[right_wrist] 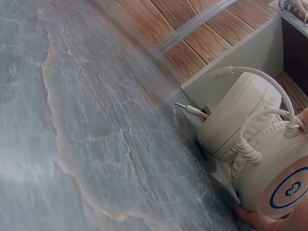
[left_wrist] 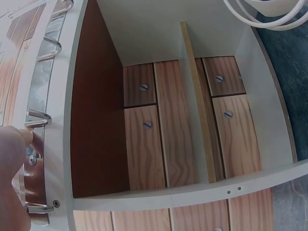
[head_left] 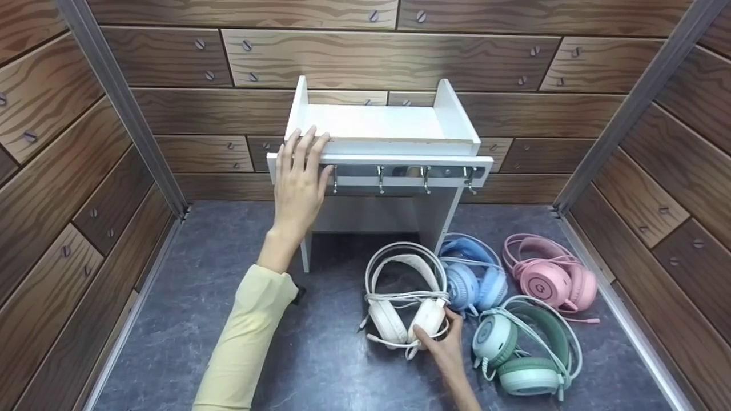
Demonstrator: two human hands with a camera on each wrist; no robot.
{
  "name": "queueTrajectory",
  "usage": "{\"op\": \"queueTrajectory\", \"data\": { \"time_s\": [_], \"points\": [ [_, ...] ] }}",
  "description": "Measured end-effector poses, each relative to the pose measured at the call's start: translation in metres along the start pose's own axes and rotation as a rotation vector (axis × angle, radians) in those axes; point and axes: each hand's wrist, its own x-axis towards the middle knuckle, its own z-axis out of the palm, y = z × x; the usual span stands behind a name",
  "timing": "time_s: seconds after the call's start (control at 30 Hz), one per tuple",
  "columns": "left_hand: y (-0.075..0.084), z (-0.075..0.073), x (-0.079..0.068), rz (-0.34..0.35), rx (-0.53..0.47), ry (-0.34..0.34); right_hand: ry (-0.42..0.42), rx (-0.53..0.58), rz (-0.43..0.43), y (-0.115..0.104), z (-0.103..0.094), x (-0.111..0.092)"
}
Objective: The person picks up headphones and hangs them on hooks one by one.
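My left hand (head_left: pixel 300 182) lies over the hook rail at the left end of a small white shelf unit (head_left: pixel 371 123), fingers stretched across its top edge. Metal hooks (head_left: pixel 381 179) line the rail's front. In the left wrist view, part of the hand shows beside the rail (left_wrist: pixel 57 139). My right hand (head_left: pixel 448 345) grips one ear cup of the white headphones (head_left: pixel 388 322), thumb on the near side. Their cable is bundled across the band. In the right wrist view, the cups of the white headphones (right_wrist: pixel 238 115) show a thin microphone arm and a loose plug (right_wrist: pixel 190 109).
Blue headphones (head_left: pixel 462 282), pink headphones (head_left: pixel 545 282) and green headphones (head_left: pixel 528 374) lie on the grey floor (head_left: pixel 342 377) to the right. Wood-patterned walls (head_left: pixel 365 57) enclose the space, with metal strips (head_left: pixel 594 108) at the corners.
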Motion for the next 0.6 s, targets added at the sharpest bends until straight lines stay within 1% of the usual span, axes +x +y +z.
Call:
{"op": "queueTrajectory", "data": {
  "time_s": [0.3,0.6],
  "points": [
    [0.0006,0.0003,-0.0003,-0.007,-0.011,-0.003,0.012,0.059,0.036,-0.0032,0.0003,-0.0026],
    [0.0003,-0.0007,0.0,-0.007,-0.006,-0.003,0.027,0.124,-0.021,-0.002,0.0008,-0.0042]
  ]
}}
